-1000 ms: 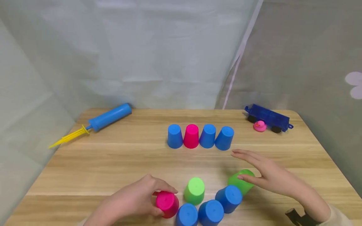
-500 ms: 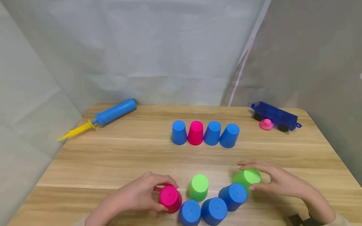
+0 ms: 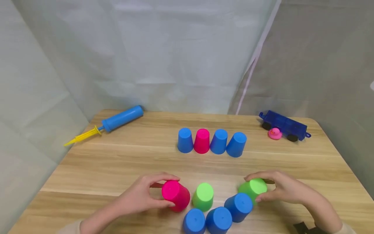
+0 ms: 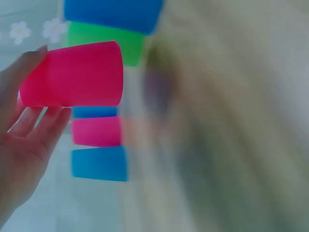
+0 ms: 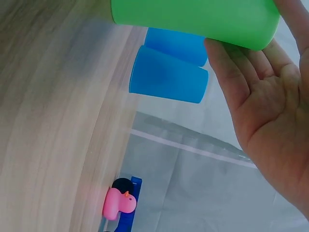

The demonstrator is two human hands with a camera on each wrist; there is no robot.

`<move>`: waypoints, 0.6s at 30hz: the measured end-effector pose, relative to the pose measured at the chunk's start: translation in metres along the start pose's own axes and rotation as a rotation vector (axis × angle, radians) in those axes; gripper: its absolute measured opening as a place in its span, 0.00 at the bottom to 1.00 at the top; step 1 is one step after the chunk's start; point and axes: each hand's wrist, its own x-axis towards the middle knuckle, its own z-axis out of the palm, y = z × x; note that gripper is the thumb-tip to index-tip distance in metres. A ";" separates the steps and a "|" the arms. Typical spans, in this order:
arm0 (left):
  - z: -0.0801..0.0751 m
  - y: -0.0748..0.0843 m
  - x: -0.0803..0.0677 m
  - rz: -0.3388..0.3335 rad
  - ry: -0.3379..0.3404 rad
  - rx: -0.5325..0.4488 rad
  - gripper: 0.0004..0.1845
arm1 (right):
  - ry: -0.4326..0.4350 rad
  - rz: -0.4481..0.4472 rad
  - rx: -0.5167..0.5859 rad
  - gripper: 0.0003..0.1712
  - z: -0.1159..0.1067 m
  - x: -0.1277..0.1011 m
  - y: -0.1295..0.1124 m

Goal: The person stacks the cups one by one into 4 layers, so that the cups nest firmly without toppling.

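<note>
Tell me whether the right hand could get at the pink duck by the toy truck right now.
Probably not right away: the right hand grips a green cup. The bare table between it and the pink duck leaves the way free once the cup is released.

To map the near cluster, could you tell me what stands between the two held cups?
In the head view, a second green cup stands between the pink cup and the held green cup.

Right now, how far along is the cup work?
Done: a row of four upturned cups stands at the far middle of the table, blue, pink, blue, blue. In hand: the left hand grips a pink cup, tilted; the right hand grips a green cup, fingers curled over it. Left: a second green cup and three blue cups near the front edge, untouched.
</note>
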 end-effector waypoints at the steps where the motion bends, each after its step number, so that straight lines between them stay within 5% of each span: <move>1: -0.003 0.003 0.002 -0.019 0.020 -0.003 0.27 | 0.002 -0.001 -0.001 0.27 0.000 0.000 0.000; 4: -0.013 0.012 0.011 -0.067 0.073 -0.072 0.28 | 0.005 -0.006 -0.004 0.27 0.001 0.001 0.001; 11: -0.031 0.029 0.048 -0.044 0.235 -0.277 0.31 | 0.003 0.012 -0.016 0.28 -0.001 0.000 0.002; 18: -0.044 0.028 0.089 -0.103 0.333 -0.474 0.30 | 0.002 0.008 0.008 0.27 -0.001 -0.001 0.005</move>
